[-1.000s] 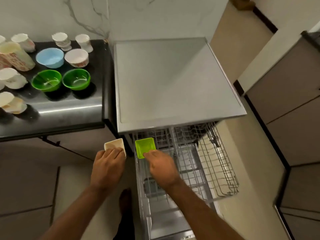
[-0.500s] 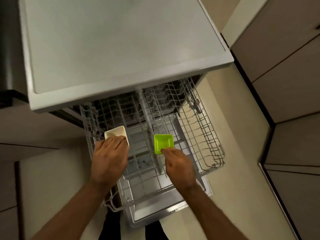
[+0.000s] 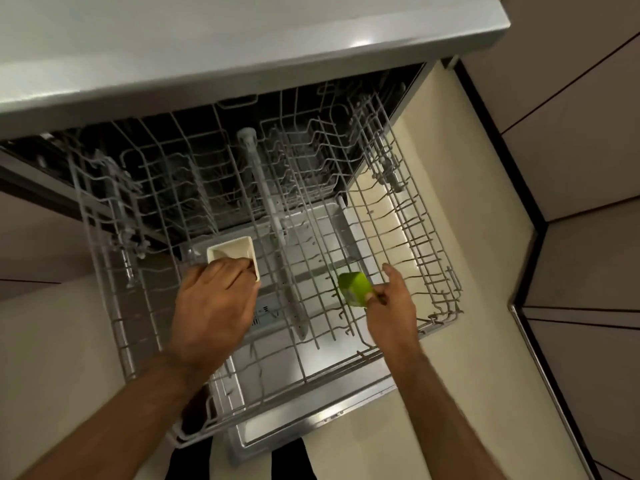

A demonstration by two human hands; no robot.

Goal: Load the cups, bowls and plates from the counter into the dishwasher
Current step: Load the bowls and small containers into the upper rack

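Fingers (image 3: 230, 271) of your left hand (image 3: 214, 306) curl over the cream bowl's (image 3: 232, 250) near rim, above the rack's (image 3: 304, 381) left half. Your right hand (image 3: 393, 308) pinches the green bowl (image 3: 355, 289), tipped sideways over the rack's right tines, probably to seat it draining.

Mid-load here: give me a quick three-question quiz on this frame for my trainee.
1. True or false: the pulled-out rack already holds plates.
2. Fill in: the white dish in the left hand has its opening facing ____.
3. The green dish is held by: A the left hand, B the right hand, C nobody.
Key: 1 false; 2 up; 3 B.
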